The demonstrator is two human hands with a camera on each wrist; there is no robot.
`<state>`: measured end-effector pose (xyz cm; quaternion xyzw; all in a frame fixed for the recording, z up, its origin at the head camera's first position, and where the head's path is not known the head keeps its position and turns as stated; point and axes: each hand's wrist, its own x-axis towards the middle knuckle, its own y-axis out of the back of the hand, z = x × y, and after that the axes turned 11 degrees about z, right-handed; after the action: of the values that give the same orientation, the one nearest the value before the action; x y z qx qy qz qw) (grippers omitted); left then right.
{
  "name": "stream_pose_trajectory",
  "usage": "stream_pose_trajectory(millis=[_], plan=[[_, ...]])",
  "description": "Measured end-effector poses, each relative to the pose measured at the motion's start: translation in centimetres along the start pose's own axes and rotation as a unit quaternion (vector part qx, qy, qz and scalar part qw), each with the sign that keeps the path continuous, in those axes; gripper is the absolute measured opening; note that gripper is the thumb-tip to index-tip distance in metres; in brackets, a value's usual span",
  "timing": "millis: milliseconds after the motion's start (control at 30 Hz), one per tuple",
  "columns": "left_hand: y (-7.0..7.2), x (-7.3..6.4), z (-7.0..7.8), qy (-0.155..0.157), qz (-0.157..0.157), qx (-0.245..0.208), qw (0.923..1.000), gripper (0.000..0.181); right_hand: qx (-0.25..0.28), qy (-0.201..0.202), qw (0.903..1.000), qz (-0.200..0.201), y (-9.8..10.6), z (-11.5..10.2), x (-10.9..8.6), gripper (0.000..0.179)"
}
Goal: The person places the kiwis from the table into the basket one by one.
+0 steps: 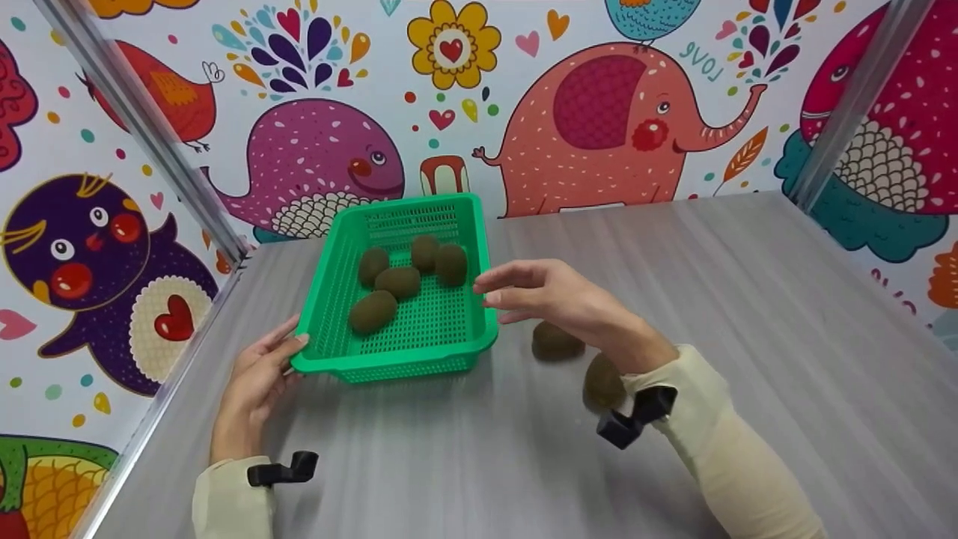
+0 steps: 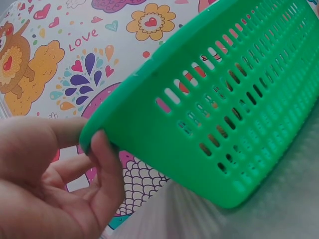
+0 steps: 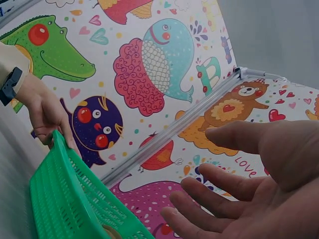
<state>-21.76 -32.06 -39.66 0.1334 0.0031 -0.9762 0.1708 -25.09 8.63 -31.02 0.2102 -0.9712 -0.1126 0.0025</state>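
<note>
A green plastic basket (image 1: pixel 393 361) with slotted walls holds several brown kiwis (image 1: pixel 373 312) in its left and far parts. My left hand (image 1: pixel 258 378) pinches the basket's near left corner; in the left wrist view, thumb and fingers (image 2: pixel 107 164) close over the rim. Beside the basket's right rim hovers my right hand (image 1: pixel 561 299), its fingers loosely extended. The right wrist view shows that hand (image 3: pixel 249 184) with spread fingers, holding nothing and apart from the basket (image 3: pixel 60 194). Two more kiwis lie on the table beneath my right hand and wrist, one kiwi (image 1: pixel 557 343) partly covered by the hand.
The grey wood-grain table (image 1: pixel 449 464) runs back to a wall (image 1: pixel 464 142) printed with cartoon animals. Metal posts (image 1: pixel 150 127) stand at the left and right corners. Each wrist wears a black camera mount (image 1: pixel 284 470).
</note>
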Motion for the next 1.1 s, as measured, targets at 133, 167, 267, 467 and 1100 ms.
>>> stream_pose_trajectory(millis=[133,167,267,467,1100], plan=[[0.0,0.0,0.0,-0.001,-0.002,0.000,1.0000,0.066,-0.002,0.013,0.9998,0.014,1.4,0.3,-0.9,0.043],[0.0,0.1,0.0,-0.001,-0.002,0.000,1.0000,0.066,0.000,0.014,0.9997,0.019,1.8,0.4,-1.1,0.043],[0.0,0.1,0.0,-0.001,-0.002,-0.001,1.0000,0.066,0.012,0.017,0.9993,0.032,3.0,0.8,-1.7,0.043],[0.0,0.0,0.0,-0.001,-0.001,-0.001,1.0000,0.067,0.018,0.033,0.9981,0.050,5.5,1.9,-2.5,0.041],[-0.2,0.1,0.0,0.003,-0.001,-0.005,1.0000,0.066,-0.020,0.069,0.9962,-0.050,12.4,8.9,-2.8,0.037]])
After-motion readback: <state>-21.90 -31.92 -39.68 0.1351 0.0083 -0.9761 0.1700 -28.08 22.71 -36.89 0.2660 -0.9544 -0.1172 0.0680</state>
